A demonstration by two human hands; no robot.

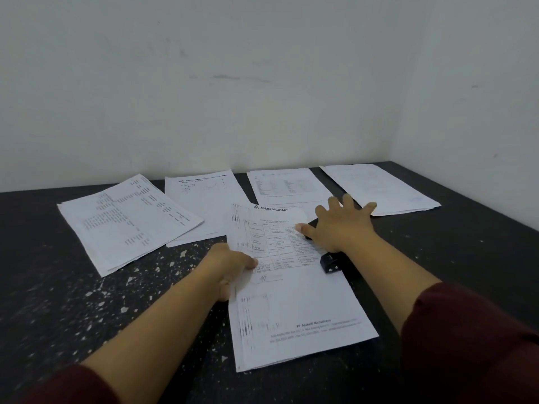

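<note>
Wall [262, 83]: white, bare, rising beyond the fingertips.
Table [87, 301]: dark with white speckles, under both hands; its near edge is cut off.
Far paper piles [125, 223]: four, lying flat past both hands along the wall; their print is too small to read.
Front paper stack [294, 310]: flat on the table between the hands, headed "ASANA MORTAR"; the grid of text below is blurred.
Sleeves [472, 339]: dark red, cut off at the bottom corners.
Left hand [230, 269]: grips the stack's left edge, thumb on top, fingers hidden beneath the paper.
Right hand [341, 225]: palm down, fingers spread straight, resting on a black object; the thumb tip touches the stack.
Black object [329, 262]: mostly hidden under the right palm, one end showing by the wrist; what it is cannot be told.
</note>
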